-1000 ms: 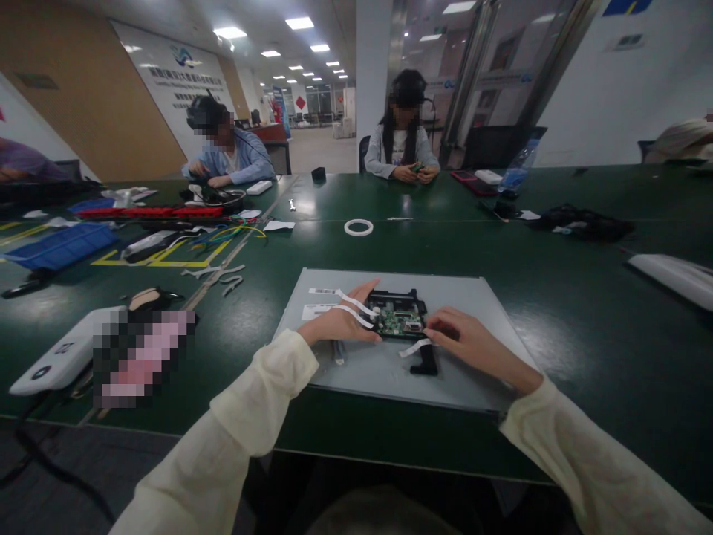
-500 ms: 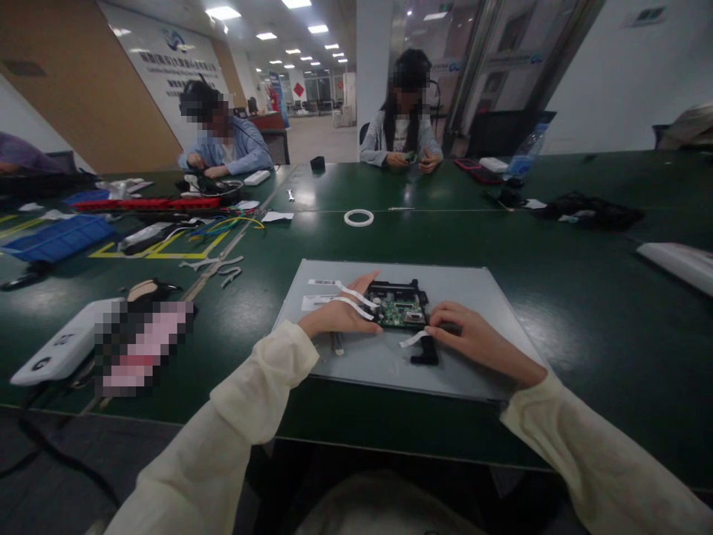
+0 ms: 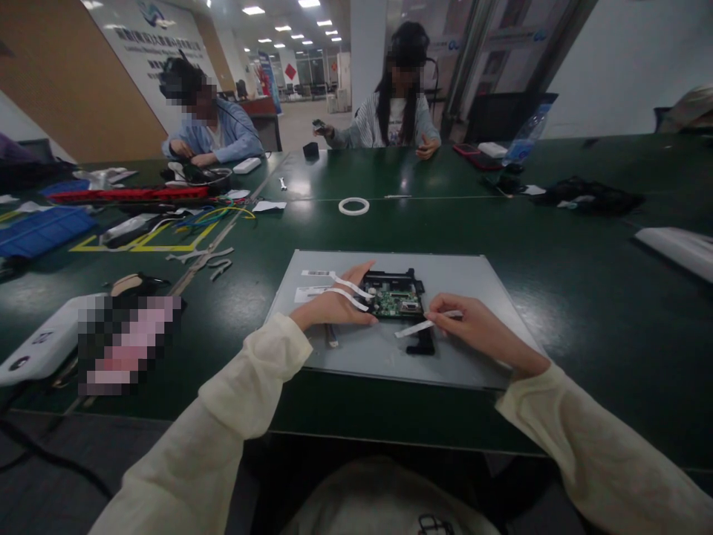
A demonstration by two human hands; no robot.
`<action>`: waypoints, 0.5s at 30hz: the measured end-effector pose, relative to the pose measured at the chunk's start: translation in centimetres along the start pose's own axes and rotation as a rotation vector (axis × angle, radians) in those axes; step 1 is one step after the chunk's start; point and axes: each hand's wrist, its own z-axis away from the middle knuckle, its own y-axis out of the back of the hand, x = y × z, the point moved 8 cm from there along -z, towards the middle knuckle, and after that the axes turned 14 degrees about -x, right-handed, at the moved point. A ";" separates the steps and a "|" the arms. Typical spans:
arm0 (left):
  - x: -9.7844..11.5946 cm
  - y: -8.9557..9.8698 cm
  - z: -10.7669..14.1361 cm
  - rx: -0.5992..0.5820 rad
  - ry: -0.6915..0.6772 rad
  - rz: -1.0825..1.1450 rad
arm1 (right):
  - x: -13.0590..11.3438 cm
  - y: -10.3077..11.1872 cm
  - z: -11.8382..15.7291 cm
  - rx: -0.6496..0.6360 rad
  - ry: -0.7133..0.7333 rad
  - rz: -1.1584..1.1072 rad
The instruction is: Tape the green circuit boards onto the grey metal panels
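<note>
A green circuit board (image 3: 395, 301) in a black frame (image 3: 390, 277) lies on a flat grey panel (image 3: 479, 279). At the left side of the frame is my left hand (image 3: 337, 305), its thumb and fingers around the frame's edge; two white strips (image 3: 350, 299) cross over this hand toward the board. My right hand (image 3: 465, 323) pinches a white strip (image 3: 412, 328) just right of the board, above the frame's lower black arm (image 3: 426, 343). Short thin wires (image 3: 333, 338) rest on the panel below my left hand.
A white tape ring (image 3: 353, 206) lies beyond the panel. Leftward are a white device (image 3: 50, 334), a blurred pink item (image 3: 134, 342), grey pieces (image 3: 206, 258) and a blue tray (image 3: 41, 229). Two people sit across the green table (image 3: 445, 215).
The view has shifted slightly. The strip in my right hand now shows more of its length, on both sides of the fingertips. A person across the table has moved one hand outward, holding a small object.
</note>
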 end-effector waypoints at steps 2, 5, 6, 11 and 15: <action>0.3 0.2 0.1 0.008 0.001 -0.034 | -0.6 0.4 0.2 0.043 0.011 -0.054; 2.0 1.0 0.3 0.093 -0.053 -0.069 | -1.7 1.2 0.4 0.142 0.035 -0.124; 2.9 1.3 0.3 0.137 -0.085 -0.067 | -2.1 1.3 0.4 0.169 0.039 -0.144; 7.1 1.3 -0.1 0.241 -0.174 0.066 | -3.6 0.9 -0.4 0.187 0.083 -0.226; 7.7 -0.6 -1.0 0.156 -0.118 0.073 | -3.8 0.6 -0.8 0.217 0.111 -0.269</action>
